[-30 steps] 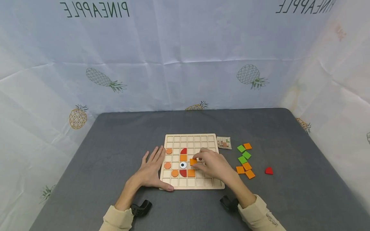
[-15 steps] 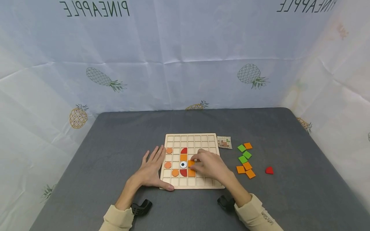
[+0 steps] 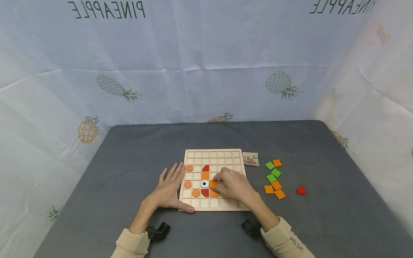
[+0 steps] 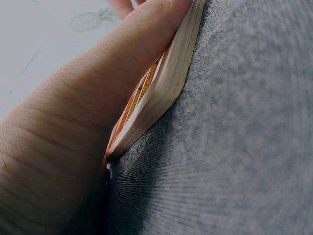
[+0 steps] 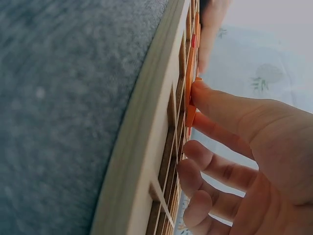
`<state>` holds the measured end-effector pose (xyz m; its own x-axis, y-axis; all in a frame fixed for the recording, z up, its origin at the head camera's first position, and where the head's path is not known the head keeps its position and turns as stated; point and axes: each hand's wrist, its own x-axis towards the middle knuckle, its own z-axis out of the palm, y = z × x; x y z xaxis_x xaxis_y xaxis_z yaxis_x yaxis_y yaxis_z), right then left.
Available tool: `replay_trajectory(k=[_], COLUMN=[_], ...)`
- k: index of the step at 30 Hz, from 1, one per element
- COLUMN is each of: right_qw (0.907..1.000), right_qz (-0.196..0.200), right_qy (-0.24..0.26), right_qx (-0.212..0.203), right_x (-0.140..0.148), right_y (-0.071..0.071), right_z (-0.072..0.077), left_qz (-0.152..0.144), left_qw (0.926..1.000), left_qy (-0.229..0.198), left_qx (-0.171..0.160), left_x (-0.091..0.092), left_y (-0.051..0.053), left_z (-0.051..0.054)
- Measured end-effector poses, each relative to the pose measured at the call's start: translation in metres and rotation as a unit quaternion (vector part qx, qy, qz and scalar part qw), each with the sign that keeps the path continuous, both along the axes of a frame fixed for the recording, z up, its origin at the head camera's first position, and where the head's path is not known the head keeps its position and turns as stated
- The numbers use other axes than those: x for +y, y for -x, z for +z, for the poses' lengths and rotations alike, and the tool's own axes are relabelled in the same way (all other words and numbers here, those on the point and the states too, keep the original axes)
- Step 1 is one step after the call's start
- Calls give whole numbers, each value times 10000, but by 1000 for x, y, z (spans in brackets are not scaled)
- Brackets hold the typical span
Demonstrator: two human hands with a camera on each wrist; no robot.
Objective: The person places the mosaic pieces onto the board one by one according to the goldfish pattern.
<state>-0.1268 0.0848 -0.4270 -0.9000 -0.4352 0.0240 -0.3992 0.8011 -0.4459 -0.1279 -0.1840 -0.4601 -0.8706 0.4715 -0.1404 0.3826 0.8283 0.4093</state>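
A wooden grid board (image 3: 222, 161) lies on the table. My left hand (image 3: 167, 193) rests along its left edge, fingers straight, thumb over the near left corner. My right hand (image 3: 235, 185) pinches an orange square tile (image 3: 212, 184) between thumb and forefinger at the cell right of the white eye tile (image 3: 204, 184). The right wrist view shows the thumb (image 5: 210, 98) at the tile, with the other fingers loosely bent over the grid. An orange square (image 3: 214, 194) sits just nearer me, partly under the thumb. Red quarter-round tiles (image 3: 205, 168) and orange discs (image 3: 188, 184) fill other cells.
A small pattern card (image 3: 250, 159) touches or nearly touches the board's right side. Further right lie loose green squares (image 3: 275, 173), orange squares (image 3: 280, 194) and one red quarter-round piece (image 3: 301, 190). A pineapple-print curtain (image 3: 193, 89) hangs behind the grey table (image 3: 155, 143).
My right hand has moved slightly left, bringing the orange square tile from a tilted position to the cell beside the eye tile. The left hand has stayed put.
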Motion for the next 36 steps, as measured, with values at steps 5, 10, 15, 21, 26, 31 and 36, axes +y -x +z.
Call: replay_trajectory(k=[5, 10, 15, 21, 26, 31, 36], right_qw=[9999, 9997, 9996, 9992, 9991, 9989, 9989], right_qz=[-101, -114, -144, -235, -261, -360, -412], right_qy=[84, 154, 181, 246, 280, 239, 155], right_qx=[-41, -118, -165, -215, -193, -205, -150], right_x=[2, 3, 3, 3, 3, 4, 6], right_y=[-1, -1, 0, 0, 1, 1, 0], right_z=[0, 1, 1, 0, 0, -1, 1], left_qz=[-9, -9, -12, -5, 0, -3, -5], left_qw=[10000, 10000, 10000, 10000, 10000, 10000, 10000], left_qy=[-14, -39, -56, -31, -34, -49, -53], left_qx=[7, 18, 24, 19, 14, -2, 7], left_x=[0, 0, 0, 0, -1, 0, -1], left_y=[0, 0, 0, -1, 0, 0, 0], left_z=[0, -1, 1, -1, -2, -2, -1])
